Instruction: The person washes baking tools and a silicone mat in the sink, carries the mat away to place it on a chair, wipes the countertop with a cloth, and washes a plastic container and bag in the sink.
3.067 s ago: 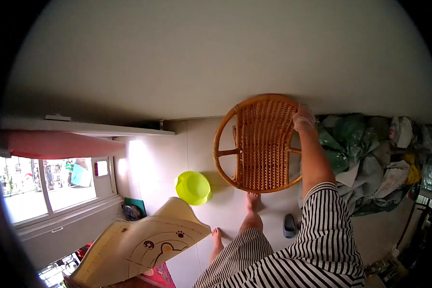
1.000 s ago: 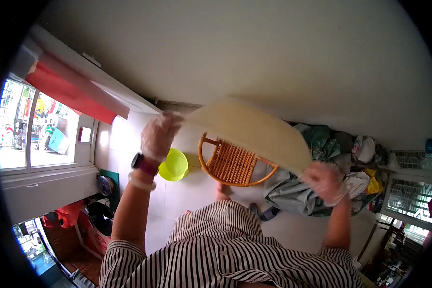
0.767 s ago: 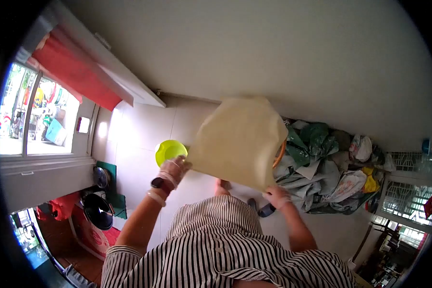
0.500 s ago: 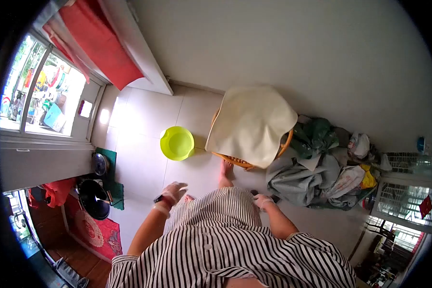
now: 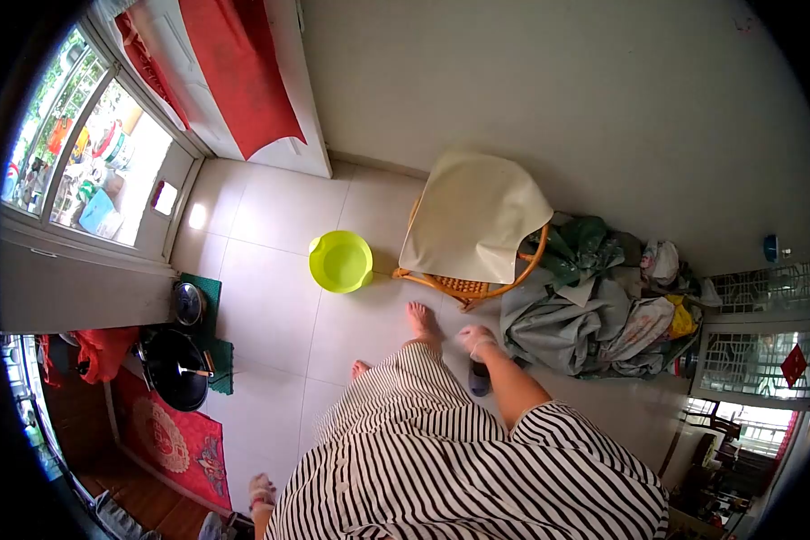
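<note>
My left hand [image 5: 262,490], in a thin see-through glove, hangs low beside the striped clothing, apart from any object. Its fingers look loosely bent with nothing visible in them. My right hand [image 5: 477,338], gloved the same way, hangs in front of the body over the floor, its fingers loose and empty as far as I can see. Just below it in view is a dark slipper [image 5: 479,378]. Ahead of that hand stands a rattan chair [image 5: 463,286] with a cream sheet [image 5: 477,216] draped over it. A lime-green basin [image 5: 341,262] sits on the tiles to the chair's left.
Grey cloth [image 5: 558,328] and bags are heaped along the wall at right. At left, a black wok [image 5: 176,371] and a pot lid [image 5: 188,304] lie by a green mat [image 5: 214,301]. A red cloth [image 5: 243,72] hangs on the door at upper left.
My left hand has swung down and back toward the lower left. My right hand has come forward and up in view, nearer the chair. More of the chair's woven seat shows.
</note>
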A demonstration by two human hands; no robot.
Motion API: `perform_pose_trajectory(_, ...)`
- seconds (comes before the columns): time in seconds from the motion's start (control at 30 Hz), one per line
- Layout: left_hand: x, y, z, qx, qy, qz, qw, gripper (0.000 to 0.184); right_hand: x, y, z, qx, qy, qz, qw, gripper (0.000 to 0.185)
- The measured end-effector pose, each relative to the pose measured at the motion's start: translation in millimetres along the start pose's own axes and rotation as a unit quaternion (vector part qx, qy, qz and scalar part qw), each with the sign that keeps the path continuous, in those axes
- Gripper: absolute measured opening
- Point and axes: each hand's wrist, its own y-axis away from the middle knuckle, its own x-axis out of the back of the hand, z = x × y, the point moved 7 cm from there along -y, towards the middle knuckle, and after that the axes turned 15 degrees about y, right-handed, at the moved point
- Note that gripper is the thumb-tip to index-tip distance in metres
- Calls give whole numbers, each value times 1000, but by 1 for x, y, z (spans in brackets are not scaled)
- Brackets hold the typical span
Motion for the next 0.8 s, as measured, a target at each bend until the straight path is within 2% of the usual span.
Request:
perform_pose_trajectory(0.03, -5, -1, -13, 52, -77, 75, 993, 39, 10, -14, 1, 9, -22, 28, 999, 34)
perform_pose_trajectory(0.07, -15, 4, -25, 78, -89, 76, 990, 39, 22, -30, 3, 18, -45, 56, 997, 29)
perform_pose_trajectory(0.1, -32, 14, -29, 74, -88, 49, 992, 39, 15, -72, 17, 18, -237, 28, 971, 22)
perform_pose_trajectory(0.13, -51, 24, -34, 74, -86, 22, 993, 39, 10, -109, 26, 15, -419, -3, 908, 23)
perform_pose_trajectory(0.17, -73, 32, -37, 68, -84, -4, 994, 38, 32, -110, 22, -33, -549, -2, 835, 24)
perform_pose_trajectory(0.2, -92, 41, -36, 60, -81, -21, 995, 38, 79, -93, 12, 22, -528, 29, 849, 25)
perform_pose_trajectory(0.23, -114, 51, -35, 52, -82, -37, 995, 38, 93, -121, 26, 9, -550, 55, 833, 24)
perform_pose_trajectory(0.27, -134, 61, -32, 44, -84, -50, 994, 38, 126, -127, 26, 25, -544, 109, 832, 39)
perform_pose_trajectory(0.3, -153, 73, -28, 39, -83, -58, 994, 38, 153, -150, 36, 38, -542, 131, 829, 34)
perform_pose_trajectory(0.33, -168, 85, -24, 31, -84, -58, 994, 38, 165, -184, 50, -54, -583, 131, 800, 28)
perform_pose_trajectory(0.37, -183, 95, -20, 25, -84, -55, 995, 38, 183, -228, 67, -12, -559, 93, 824, 18)
perform_pose_trajectory(0.4, -197, 101, -15, 15, -84, -50, 995, 37, 208, -242, 70, -63, -613, 146, 774, 11)
perform_pose_trajectory(0.5, -225, 116, -3, -34, -60, -44, 997, 37, 261, -332, 92, -72, -621, 120, 771, 15)
perform_pose_trajectory(0.53, -261, 167, 36, 12, -91, -85, 992, 41, 272, -363, 99, -77, -623, 111, 771, 18)
perform_pose_trajectory(0.57, -283, 171, 46, 17, -95, -77, 992, 41, 278, -387, 102, -77, -616, 120, 775, 18)
perform_pose_trajectory(0.63, -306, 178, 59, 3, -130, 3, 992, 42, 288, -444, 109, -86, -606, 118, 782, 17)
perform_pose_trajectory(0.73, -349, 215, 83, -41, -120, 21, 992, 37, 257, -582, 142, -108, -576, 11, 810, 15)
perform_pose_trajectory(0.77, -352, 220, 82, -39, -121, 27, 991, 37, 253, -599, 140, -111, -575, 4, 811, 15)
perform_pose_trajectory(0.8, -358, 228, 82, -50, -100, 7, 994, 36, 253, -622, 127, -32, -456, -25, 889, 14)
